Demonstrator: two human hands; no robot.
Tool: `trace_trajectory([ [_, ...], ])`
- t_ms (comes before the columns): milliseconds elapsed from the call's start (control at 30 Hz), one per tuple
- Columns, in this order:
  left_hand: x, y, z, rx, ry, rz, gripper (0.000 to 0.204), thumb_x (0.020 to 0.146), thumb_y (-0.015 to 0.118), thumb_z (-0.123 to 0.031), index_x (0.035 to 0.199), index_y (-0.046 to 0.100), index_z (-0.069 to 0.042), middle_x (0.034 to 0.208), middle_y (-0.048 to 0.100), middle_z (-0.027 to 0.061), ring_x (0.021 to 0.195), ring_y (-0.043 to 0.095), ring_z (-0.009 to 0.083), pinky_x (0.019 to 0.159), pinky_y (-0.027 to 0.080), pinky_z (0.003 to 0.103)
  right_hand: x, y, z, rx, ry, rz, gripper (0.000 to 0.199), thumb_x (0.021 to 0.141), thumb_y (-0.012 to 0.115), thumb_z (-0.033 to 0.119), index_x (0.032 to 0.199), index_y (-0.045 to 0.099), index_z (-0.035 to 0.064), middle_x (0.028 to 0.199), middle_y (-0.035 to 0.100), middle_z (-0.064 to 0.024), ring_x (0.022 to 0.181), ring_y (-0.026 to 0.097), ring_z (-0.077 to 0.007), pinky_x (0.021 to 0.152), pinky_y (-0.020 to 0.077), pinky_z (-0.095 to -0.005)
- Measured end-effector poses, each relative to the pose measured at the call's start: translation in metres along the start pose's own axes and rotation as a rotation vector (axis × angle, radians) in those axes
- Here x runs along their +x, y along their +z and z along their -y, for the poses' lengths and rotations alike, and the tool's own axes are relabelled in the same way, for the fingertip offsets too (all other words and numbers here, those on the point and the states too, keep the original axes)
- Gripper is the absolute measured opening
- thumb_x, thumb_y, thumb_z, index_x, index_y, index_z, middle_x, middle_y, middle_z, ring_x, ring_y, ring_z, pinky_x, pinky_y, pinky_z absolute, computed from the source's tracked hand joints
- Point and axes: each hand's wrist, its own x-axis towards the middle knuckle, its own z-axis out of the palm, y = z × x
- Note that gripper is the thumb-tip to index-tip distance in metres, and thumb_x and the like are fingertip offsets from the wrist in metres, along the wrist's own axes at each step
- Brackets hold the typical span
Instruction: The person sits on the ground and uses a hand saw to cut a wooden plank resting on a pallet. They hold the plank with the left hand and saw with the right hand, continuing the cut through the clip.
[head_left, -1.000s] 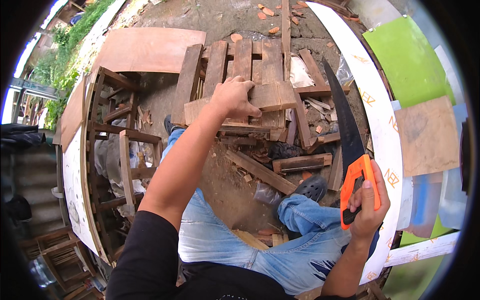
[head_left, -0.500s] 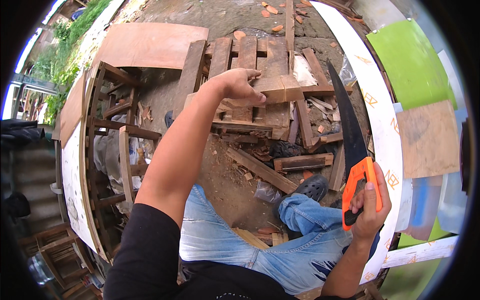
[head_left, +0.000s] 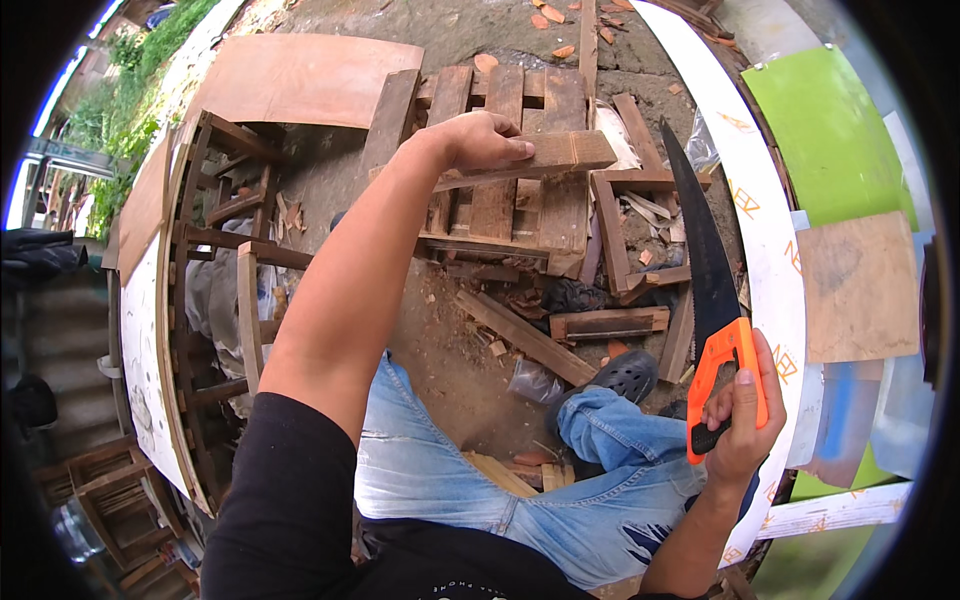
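A short wooden plank (head_left: 578,150) lies across the upper part of a low slatted wooden bench (head_left: 495,215), with a thin line across it near its right end. My left hand (head_left: 480,142) is closed over the plank, thumb on the near side. Off to the right, my right hand (head_left: 745,425) grips a handsaw (head_left: 722,375) by its orange handle. The saw's dark blade (head_left: 702,245) points up and away, apart from the plank. Part of the plank is hidden under my left hand and forearm.
Loose wood offcuts (head_left: 610,323) and a longer batten (head_left: 525,338) litter the ground before my feet. A wooden frame (head_left: 250,310) stands at left, with a plywood sheet (head_left: 310,80) behind. A white board (head_left: 770,270) runs along the right, beside green and brown panels.
My left hand has shifted the plank slightly farther away over the bench and turned it, so more of its upper face shows. The saw stays at the right in my right hand.
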Motion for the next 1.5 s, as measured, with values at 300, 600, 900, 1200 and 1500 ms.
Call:
trace_trajectory([
  [300,-0.014,0.033,-0.001,0.29,0.168,-0.392,0.074,0.087,0.078,-0.051,0.141,0.057,-0.005,0.131,0.067,0.0197,0.124,0.064,0.0342,0.108,0.047,0.044,-0.001,0.0,-0.002,-0.009,0.004,0.0,0.05,0.106,0.054,0.018,0.147,0.049,-0.0096,0.065,0.051,0.0021,0.051,0.041,-0.0034,0.048,0.033,-0.0214],
  [600,-0.012,0.02,-0.008,0.294,0.079,-0.251,0.069,0.082,0.082,-0.045,0.136,0.061,-0.007,0.133,0.068,0.0153,0.126,0.061,0.0339,0.105,0.047,0.045,-0.002,0.001,0.0,0.025,-0.022,0.022,0.051,0.106,0.052,0.018,0.147,0.047,-0.0111,0.065,0.051,0.002,0.051,0.041,-0.0034,0.048,0.0333,-0.0215],
  [900,0.007,-0.011,-0.011,0.129,-0.005,0.082,0.076,0.084,0.08,-0.034,0.149,0.054,-0.006,0.142,0.063,0.0179,0.131,0.059,0.0313,0.114,0.043,0.04,-0.004,-0.001,0.001,-0.009,-0.042,-0.014,0.052,0.105,0.051,0.017,0.148,0.046,-0.0127,0.065,0.052,0.0005,0.051,0.041,-0.0037,0.048,0.0338,-0.0215],
  [1200,0.024,-0.01,0.006,0.13,0.074,-0.094,0.066,0.086,0.076,-0.042,0.143,0.06,-0.014,0.143,0.063,0.0144,0.13,0.059,0.0308,0.11,0.047,0.043,-0.004,-0.002,-0.003,-0.003,-0.022,-0.016,0.053,0.104,0.049,0.016,0.148,0.044,-0.0136,0.062,0.045,0.0025,0.049,0.036,-0.0038,0.047,0.0329,-0.022],
  [1500,0.034,0.002,0.017,0.309,0.14,-0.259,0.064,0.088,0.068,-0.051,0.139,0.064,-0.012,0.137,0.065,0.0186,0.128,0.061,0.0342,0.11,0.048,0.043,-0.007,0.0,-0.004,0.014,-0.033,0.027,0.054,0.105,0.05,0.017,0.15,0.042,-0.013,0.059,0.043,0.0029,0.048,0.035,-0.0042,0.047,0.0348,-0.0226],
])
